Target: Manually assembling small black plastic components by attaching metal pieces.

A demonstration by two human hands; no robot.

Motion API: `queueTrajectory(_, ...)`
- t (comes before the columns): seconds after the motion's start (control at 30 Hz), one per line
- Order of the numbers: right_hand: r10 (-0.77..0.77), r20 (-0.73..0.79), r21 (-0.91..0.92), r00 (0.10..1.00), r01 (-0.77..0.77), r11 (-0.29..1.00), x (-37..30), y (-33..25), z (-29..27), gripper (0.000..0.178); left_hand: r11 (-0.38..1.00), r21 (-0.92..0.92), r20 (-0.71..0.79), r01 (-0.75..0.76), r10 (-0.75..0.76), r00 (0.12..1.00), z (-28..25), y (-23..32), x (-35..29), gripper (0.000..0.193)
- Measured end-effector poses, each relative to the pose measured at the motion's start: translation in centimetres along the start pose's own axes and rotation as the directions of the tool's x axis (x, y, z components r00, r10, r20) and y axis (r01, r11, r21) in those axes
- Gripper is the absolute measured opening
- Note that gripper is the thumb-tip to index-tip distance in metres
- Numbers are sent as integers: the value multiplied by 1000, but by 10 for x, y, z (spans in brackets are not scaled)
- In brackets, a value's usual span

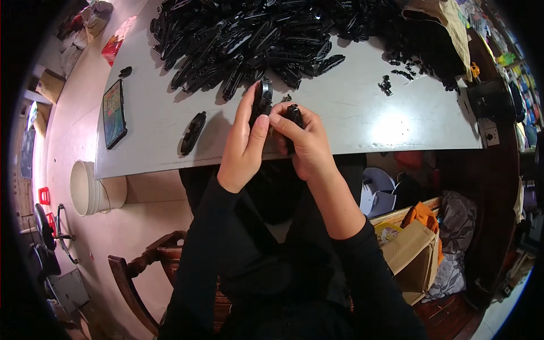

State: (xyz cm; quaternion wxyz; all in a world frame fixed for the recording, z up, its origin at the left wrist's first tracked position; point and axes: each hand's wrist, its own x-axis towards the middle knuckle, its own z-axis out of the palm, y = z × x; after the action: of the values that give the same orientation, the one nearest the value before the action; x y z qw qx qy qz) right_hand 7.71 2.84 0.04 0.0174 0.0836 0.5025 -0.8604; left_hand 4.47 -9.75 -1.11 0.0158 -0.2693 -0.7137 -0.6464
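Over the table's near edge, my left hand [243, 139] grips a long black plastic part [262, 102] held upright between thumb and fingers. Close beside it, my right hand [306, 136] is closed around another black plastic piece [294, 115]; its lower end is hidden by the fingers. A single black plastic part [193, 134] lies apart on the table, left of my left hand. Beyond my hands spreads a big heap of similar black parts [243, 42]. A tiny dark bit [287, 98] shows just past my right fingertips.
A phone [114, 115] lies at the table's left end, near a small black piece [125, 72]. Small black bits [385, 85] are scattered at the right, by an opened brown bag [453, 34]. A white bucket [90, 187] and wooden chair [133, 283] stand below left; a cardboard box [411, 249] sits below right.
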Motion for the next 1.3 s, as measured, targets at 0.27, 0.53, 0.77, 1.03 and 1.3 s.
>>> queueTrajectory(0.27, -103, -102, 28, 989, 107, 994, -15, 0, 5, 12, 939, -149, 111, 310, -295, 949, 4, 20, -9, 46)
queueTrajectory(0.53, -106, -35, -69, 994, 103, 992, -40, -3, -8, 14, 973, -97, 182, 210, -190, 965, 6, 41, -30, 47)
queueTrajectory(0.77, -129, -87, 192, 988, 143, 971, -17, -15, -40, 18, 532, 829, -299, 172, 162, 941, -60, 12, -30, 30)
queueTrajectory(1.03, -370, -82, -990, 925, -32, 140, 33, -23, -10, 20, 531, 819, -291, 217, 58, 955, -62, -1, -28, 18)
queueTrajectory(1.3, -134, 87, -942, 987, 125, 310, 33, -23, -15, 17, 944, 106, -221, 312, -283, 933, -43, 12, -28, 23)
